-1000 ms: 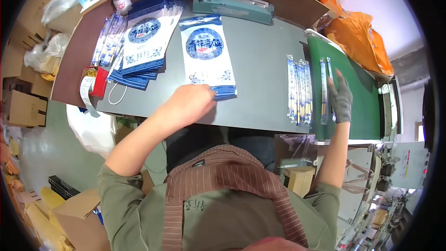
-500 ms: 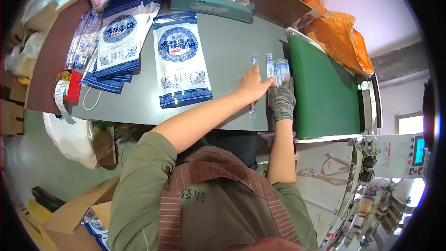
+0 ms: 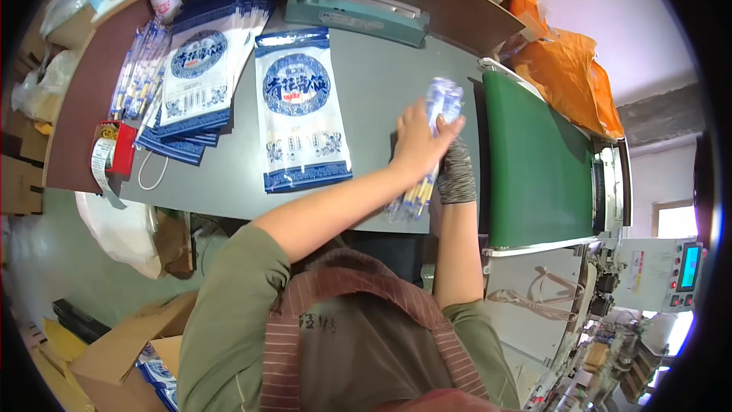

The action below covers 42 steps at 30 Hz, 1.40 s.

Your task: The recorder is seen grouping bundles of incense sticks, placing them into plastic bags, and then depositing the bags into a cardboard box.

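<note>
Between my hands is a bundle of wrapped chopsticks (image 3: 444,99), slim and blue-white in clear film, tilted with the top end to the right. My left hand (image 3: 415,143) is bare and closed round the bundle's left side. My right hand (image 3: 456,164), in a grey striped glove, grips it from the right; its fingers are partly hidden behind the bundle. The lower ends stick out below my left hand, over the table (image 3: 374,99). Left of my hands lies a flat blue-and-white printed bag (image 3: 301,133).
A stack of similar bags (image 3: 197,91) and a pile of wrapped chopsticks (image 3: 139,69) lie at the left, by a red tape dispenser (image 3: 124,149). At the back stands a teal bag sealer (image 3: 358,11). A green conveyor belt (image 3: 537,168) and an orange bag (image 3: 568,76) are at the right.
The chopsticks that lay by the belt are now gathered in one bundle between both hands, lifted and brought left. The single one under my left hand no longer shows apart.
</note>
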Each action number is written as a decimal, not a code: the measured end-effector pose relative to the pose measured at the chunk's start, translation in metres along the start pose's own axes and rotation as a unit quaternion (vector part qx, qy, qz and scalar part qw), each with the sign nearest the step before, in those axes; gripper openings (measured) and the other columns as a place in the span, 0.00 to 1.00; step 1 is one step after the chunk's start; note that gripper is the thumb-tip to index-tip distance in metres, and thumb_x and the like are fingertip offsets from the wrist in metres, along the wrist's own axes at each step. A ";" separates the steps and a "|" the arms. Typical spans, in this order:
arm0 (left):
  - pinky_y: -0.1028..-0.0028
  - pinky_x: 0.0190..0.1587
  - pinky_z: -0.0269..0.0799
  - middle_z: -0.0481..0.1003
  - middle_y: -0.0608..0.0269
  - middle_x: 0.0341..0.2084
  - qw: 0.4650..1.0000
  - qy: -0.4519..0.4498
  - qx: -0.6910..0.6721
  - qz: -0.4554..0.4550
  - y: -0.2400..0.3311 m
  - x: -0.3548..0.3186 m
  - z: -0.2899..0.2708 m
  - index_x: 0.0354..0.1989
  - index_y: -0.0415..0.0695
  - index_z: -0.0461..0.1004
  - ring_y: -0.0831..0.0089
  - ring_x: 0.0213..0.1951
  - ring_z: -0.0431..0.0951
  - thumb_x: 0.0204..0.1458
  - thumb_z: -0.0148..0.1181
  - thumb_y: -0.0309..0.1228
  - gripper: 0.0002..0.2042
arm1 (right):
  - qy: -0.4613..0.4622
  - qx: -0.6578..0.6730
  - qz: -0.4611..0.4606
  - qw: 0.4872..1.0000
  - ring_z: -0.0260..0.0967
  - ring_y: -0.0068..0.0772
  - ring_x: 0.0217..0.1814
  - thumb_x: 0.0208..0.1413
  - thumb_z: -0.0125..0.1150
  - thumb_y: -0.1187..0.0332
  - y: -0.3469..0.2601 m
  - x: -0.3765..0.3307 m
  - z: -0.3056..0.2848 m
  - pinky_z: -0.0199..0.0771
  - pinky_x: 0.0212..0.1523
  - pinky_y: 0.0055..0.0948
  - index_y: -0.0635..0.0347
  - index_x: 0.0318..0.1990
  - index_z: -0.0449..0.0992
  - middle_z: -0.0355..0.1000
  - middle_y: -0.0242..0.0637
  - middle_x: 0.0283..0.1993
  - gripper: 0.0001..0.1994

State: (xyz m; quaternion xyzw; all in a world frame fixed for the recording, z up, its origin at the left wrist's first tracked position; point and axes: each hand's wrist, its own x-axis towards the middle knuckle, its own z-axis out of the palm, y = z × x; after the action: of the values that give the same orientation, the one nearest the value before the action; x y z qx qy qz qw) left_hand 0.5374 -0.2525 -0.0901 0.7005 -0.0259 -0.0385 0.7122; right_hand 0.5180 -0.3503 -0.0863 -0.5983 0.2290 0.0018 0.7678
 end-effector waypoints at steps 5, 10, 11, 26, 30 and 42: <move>0.54 0.63 0.52 0.50 0.41 0.62 0.944 -0.006 0.070 0.322 0.073 -0.032 -0.044 0.68 0.37 0.43 0.46 0.63 0.53 0.40 0.69 0.56 0.55 | -0.143 -0.069 -0.219 0.963 0.67 0.25 0.46 0.53 0.66 0.57 -0.059 -0.047 0.031 0.71 0.47 0.27 0.61 0.53 0.69 0.69 0.29 0.47 0.24; 0.52 0.66 0.50 0.42 0.41 0.67 0.921 -0.089 0.082 0.371 0.049 -0.022 -0.069 0.71 0.42 0.32 0.42 0.66 0.48 0.27 0.76 0.55 0.68 | -0.249 -0.015 -0.204 0.947 0.67 0.28 0.52 0.30 0.82 0.63 -0.072 -0.064 0.042 0.70 0.55 0.29 0.57 0.70 0.45 0.67 0.39 0.57 0.59; 0.52 0.66 0.50 0.42 0.41 0.67 0.920 -0.090 0.081 0.373 0.041 -0.020 -0.070 0.71 0.42 0.32 0.42 0.66 0.48 0.27 0.76 0.55 0.68 | -0.248 -0.016 -0.206 0.947 0.67 0.28 0.52 0.30 0.82 0.63 -0.064 -0.058 0.040 0.70 0.55 0.29 0.57 0.70 0.45 0.67 0.39 0.57 0.59; 0.71 0.53 0.67 0.64 0.54 0.56 0.943 -0.284 -0.173 0.007 0.012 -0.147 -0.107 0.70 0.43 0.36 0.71 0.51 0.70 0.46 0.63 0.26 0.47 | -0.238 0.004 -0.186 0.953 0.68 0.44 0.54 0.41 0.71 0.62 -0.032 -0.095 0.059 0.72 0.54 0.38 0.62 0.62 0.58 0.65 0.47 0.58 0.39; 0.72 0.50 0.70 0.74 0.54 0.47 0.896 -0.409 0.095 -0.144 0.026 -0.137 -0.179 0.58 0.38 0.66 0.70 0.46 0.75 0.52 0.64 0.34 0.26 | -0.411 -0.091 0.029 0.907 0.76 0.36 0.36 0.46 0.66 0.66 0.010 -0.088 0.061 0.79 0.41 0.35 0.64 0.37 0.76 0.76 0.45 0.31 0.13; 0.66 0.39 0.72 0.75 0.54 0.32 0.798 0.084 0.575 0.158 0.002 -0.077 -0.403 0.40 0.40 0.74 0.58 0.38 0.77 0.51 0.55 0.24 0.08 | -0.322 0.074 0.138 0.934 0.75 0.34 0.29 0.47 0.66 0.71 0.024 -0.092 0.080 0.80 0.32 0.35 0.60 0.36 0.73 0.74 0.42 0.30 0.10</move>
State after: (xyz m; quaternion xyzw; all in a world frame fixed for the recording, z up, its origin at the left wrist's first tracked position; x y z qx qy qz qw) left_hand 0.4973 0.1560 -0.0933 0.9678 -0.0938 0.1558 0.1742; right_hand 0.4566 -0.2451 -0.0611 -0.4695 0.0487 0.2831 0.8349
